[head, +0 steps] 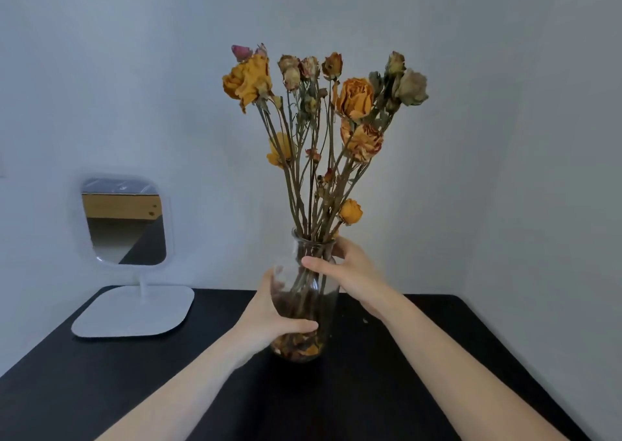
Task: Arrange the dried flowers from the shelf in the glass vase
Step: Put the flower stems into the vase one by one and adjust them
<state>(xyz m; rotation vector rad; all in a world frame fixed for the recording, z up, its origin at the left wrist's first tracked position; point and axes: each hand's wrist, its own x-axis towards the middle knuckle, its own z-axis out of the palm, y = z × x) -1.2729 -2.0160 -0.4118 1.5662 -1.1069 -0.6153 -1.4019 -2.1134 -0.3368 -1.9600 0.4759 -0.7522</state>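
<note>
A pale grey-white wall (505, 104) fills the upper part of the view, and below it a black desk (420, 390) runs from the wall toward the camera. The dried flowers (323, 131) are the tallest thing on it: a loose bunch of thin brown stems fanning upward, topped with withered orange, tan and dusty pink rose heads, with a few smaller orange blooms lower down the stems. Their stems stand inside the glass vase (308, 302), which rests upright on the desk near its middle, a clear bottle shape with a narrower neck; a layer of fallen orange and brown petals lies in its bottom. To the left, near the wall and well apart from the vase, a white standing mirror (126, 221) sits on a flat rounded base (134, 312). Two bare forearms reach in from the lower edge. The left hand (269, 319) wraps the lower body of the vase from the left, its fingers (296, 327) curled around the glass with the thumb lying across the front just above the petals. The right hand (353, 272) holds the vase higher up, at the neck and shoulder on the right side, thumb pressed across the front of the glass and the other fingers curved behind it. A few tiny crumbs (365, 321) lie on the desk just right of the vase.
</note>
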